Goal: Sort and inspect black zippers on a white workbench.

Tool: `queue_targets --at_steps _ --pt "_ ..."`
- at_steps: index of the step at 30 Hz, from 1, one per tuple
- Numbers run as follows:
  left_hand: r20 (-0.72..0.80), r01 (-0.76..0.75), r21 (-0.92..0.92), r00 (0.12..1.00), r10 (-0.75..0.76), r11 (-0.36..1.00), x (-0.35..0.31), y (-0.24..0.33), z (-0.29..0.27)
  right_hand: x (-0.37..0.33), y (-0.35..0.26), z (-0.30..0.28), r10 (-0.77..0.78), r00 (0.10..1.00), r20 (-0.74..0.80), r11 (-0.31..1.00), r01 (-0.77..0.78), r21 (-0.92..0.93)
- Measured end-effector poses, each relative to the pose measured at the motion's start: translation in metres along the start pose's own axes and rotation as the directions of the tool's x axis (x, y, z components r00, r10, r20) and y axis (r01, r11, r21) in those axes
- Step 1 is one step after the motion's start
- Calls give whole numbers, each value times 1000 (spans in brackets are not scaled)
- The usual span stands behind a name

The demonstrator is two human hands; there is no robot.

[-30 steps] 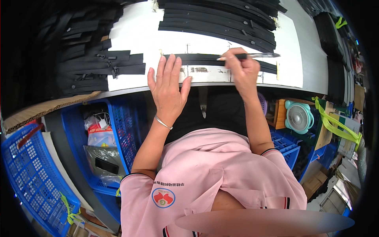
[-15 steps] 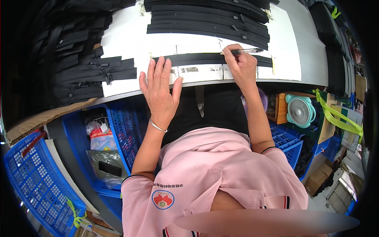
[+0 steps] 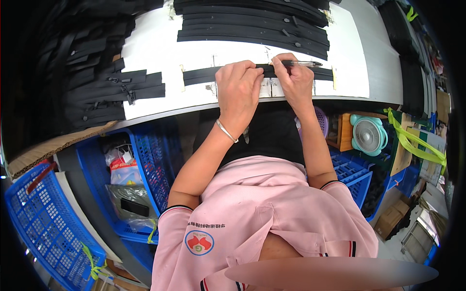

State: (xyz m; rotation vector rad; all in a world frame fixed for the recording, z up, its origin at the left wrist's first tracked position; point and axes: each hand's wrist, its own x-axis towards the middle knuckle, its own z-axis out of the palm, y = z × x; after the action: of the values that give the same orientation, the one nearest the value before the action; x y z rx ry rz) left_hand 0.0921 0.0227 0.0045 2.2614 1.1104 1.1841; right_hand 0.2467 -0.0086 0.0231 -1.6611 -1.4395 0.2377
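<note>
A long black zipper strip [image 3: 199,76] lies across the white board [image 3: 150,48] near the table's front edge. My left hand [image 3: 238,92] is closed over the middle of the strip, its bent fingers and thumb pressed together on the tape. Just to the right, my right hand [image 3: 294,83] pinches a black-and-clear pen [image 3: 303,63]. The pen lies nearly level, its tip end by my fingertips, at the strip's upper edge. My fingers hide where the tip meets the strip.
Black zipper strips [image 3: 252,29] lie in a row beyond my hands, and more zippers [image 3: 97,92] are heaped at the left. Below the table are a blue basket [image 3: 145,169] with a phone and bags, a turquoise fan [image 3: 367,136], and another blue basket [image 3: 43,213] further left.
My left hand has slid right along the strip toward my right hand, and its spread fingers have closed on the tape. The right hand with the pen has barely moved.
</note>
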Motion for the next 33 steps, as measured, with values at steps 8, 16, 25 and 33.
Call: queue_targets --at_steps 8,16,25,33 --pt "-5 -1 -12 1000 0 1000 1 1 2 -6 18 -6 24 997 75 974 -40 221" --pt "24 -1 7 1000 1 1000 3 1 2 -1 12 -11 -117 988 101 983 102 151" --pt "53 0 42 999 -2 999 0 4 0 -9 50 -78 250 961 -119 924 -200 327" --pt "87 -27 -99 996 36 995 16 31 21 -8 77 -79 276 955 -111 930 -236 283"
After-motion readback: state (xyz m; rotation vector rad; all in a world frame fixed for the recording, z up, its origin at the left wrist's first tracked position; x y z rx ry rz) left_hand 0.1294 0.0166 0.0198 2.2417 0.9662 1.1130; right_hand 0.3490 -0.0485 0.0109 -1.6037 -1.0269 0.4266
